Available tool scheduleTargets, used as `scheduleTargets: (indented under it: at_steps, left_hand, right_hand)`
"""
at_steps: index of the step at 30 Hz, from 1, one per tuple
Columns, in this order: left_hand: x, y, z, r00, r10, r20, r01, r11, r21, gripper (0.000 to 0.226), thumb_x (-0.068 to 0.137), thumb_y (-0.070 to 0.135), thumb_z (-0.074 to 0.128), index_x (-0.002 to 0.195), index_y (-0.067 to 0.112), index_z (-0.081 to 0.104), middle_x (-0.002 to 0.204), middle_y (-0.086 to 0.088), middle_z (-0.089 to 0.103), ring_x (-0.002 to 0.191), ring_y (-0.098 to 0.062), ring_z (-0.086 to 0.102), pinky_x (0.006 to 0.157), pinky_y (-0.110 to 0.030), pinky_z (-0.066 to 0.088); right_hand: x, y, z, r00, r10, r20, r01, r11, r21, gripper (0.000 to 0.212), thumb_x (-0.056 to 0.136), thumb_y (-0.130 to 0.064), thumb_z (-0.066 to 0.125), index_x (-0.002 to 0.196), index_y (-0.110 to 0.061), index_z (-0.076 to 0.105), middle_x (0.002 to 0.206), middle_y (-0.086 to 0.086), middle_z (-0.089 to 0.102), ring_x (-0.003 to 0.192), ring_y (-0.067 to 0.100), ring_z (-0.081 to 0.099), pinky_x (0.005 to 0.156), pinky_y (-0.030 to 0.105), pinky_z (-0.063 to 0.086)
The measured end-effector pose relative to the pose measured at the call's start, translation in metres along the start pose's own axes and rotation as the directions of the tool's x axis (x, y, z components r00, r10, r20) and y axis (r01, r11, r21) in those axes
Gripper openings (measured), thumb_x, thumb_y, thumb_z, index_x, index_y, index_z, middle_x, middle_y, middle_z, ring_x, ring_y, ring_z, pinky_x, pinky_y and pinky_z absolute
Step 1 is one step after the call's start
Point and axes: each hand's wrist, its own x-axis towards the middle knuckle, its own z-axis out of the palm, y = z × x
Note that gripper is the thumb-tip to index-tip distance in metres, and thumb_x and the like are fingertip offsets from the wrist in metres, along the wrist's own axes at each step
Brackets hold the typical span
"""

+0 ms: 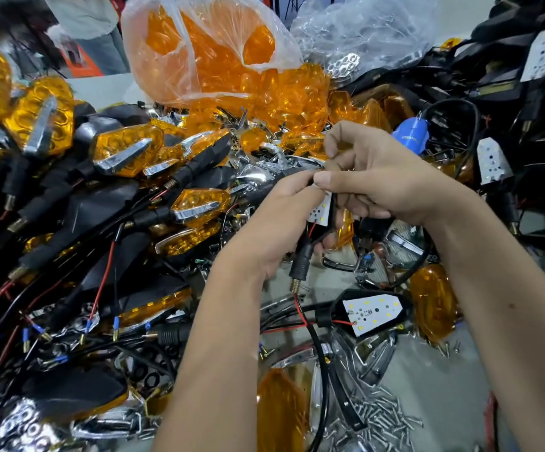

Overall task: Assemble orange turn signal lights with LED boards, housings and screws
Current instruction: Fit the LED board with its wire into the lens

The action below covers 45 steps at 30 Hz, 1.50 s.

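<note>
- Here the LED board [320, 213] is held between both hands, above the middle of the cluttered table [479, 363]; only a small white part of it shows below the fingers.
- The left hand [284, 216] comes from below-left and its fingers are curled around the black stem [301, 263] and the board; the threaded end of the stem points down toward the person.
- The right hand [375, 181] comes from the right and sits on top, thumb and forefinger pinched together at the upper edge of the board, on a thin black wire, I judge.
- The board's long axis runs roughly up and down in the view, tilted a little; an orange lens [346, 231] is just behind it, partly hidden.
- The right hand is the nearer one for the fine work, while the left only supports.
- A second board in a black housing [373, 313] lies on the table just below, and loose screws [391, 415] lie nearer the person.
</note>
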Motion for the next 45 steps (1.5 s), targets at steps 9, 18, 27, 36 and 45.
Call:
scheduleTargets:
  at_steps: [9, 18, 27, 36, 45]
  left_hand:
    - [0.007, -0.003, -0.014, 0.981, -0.072, -0.181, 0.048, 0.99, -0.134, 0.024, 0.105, 0.007, 0.034, 0.098, 0.009, 0.057, 0.074, -0.01, 0.064, 0.058, -0.026, 0.058, 0.049, -0.029, 0.046]
    - [0.01, -0.003, -0.015, 0.967, -0.104, -0.233, 0.017, 0.937, -0.348, 0.026, 0.105, 0.003, 0.034, 0.097, 0.005, 0.058, 0.074, -0.014, 0.065, 0.062, -0.029, 0.062, 0.056, -0.034, 0.054]
    - [0.012, -0.003, -0.018, 0.984, -0.062, -0.17, -0.019, 0.9, -0.435, 0.029, 0.103, -0.002, 0.034, 0.095, 0.004, 0.06, 0.081, -0.016, 0.065, 0.077, -0.03, 0.067, 0.075, -0.041, 0.06]
    - [0.014, -0.004, -0.016, 0.978, -0.069, -0.199, -0.028, 0.895, -0.446, 0.027, 0.104, -0.002, 0.034, 0.096, 0.003, 0.059, 0.082, -0.018, 0.066, 0.078, -0.033, 0.067, 0.076, -0.042, 0.06]
    - [0.01, 0.001, -0.018, 0.98, -0.027, -0.199, -0.064, 0.898, -0.435, 0.027, 0.103, -0.002, 0.032, 0.097, 0.004, 0.058, 0.084, -0.017, 0.065, 0.077, -0.029, 0.067, 0.073, -0.039, 0.061]
  right_hand:
    - [0.046, -0.002, -0.052, 0.818, -0.169, -0.55, -0.307, 0.679, -0.667, 0.016, 0.094, -0.008, 0.065, 0.09, -0.024, 0.068, 0.093, 0.002, 0.072, 0.081, 0.018, 0.064, 0.08, 0.034, 0.054]
    - [0.081, 0.015, -0.047, 0.909, 0.086, -0.408, -0.412, 0.34, -0.845, 0.047, 0.092, -0.024, 0.077, 0.133, -0.005, 0.064, 0.126, 0.016, 0.067, 0.117, 0.038, 0.061, 0.098, 0.047, 0.053]
    - [0.071, 0.006, -0.043, 0.881, 0.198, -0.429, -0.472, 0.407, -0.782, 0.05, 0.09, -0.028, 0.081, 0.127, -0.006, 0.056, 0.122, 0.016, 0.063, 0.113, 0.036, 0.058, 0.093, 0.042, 0.045]
    - [0.035, -0.012, -0.045, 0.764, -0.178, -0.621, -0.292, 0.762, -0.578, 0.011, 0.083, -0.034, 0.085, 0.092, -0.029, 0.08, 0.096, -0.01, 0.067, 0.087, 0.002, 0.059, 0.065, -0.002, 0.031]
    - [0.018, -0.005, -0.041, 0.522, -0.154, -0.839, -0.284, 0.896, -0.341, 0.025, 0.08, -0.052, 0.084, 0.082, -0.029, 0.072, 0.084, -0.015, 0.064, 0.079, -0.004, 0.059, 0.083, 0.015, 0.05]
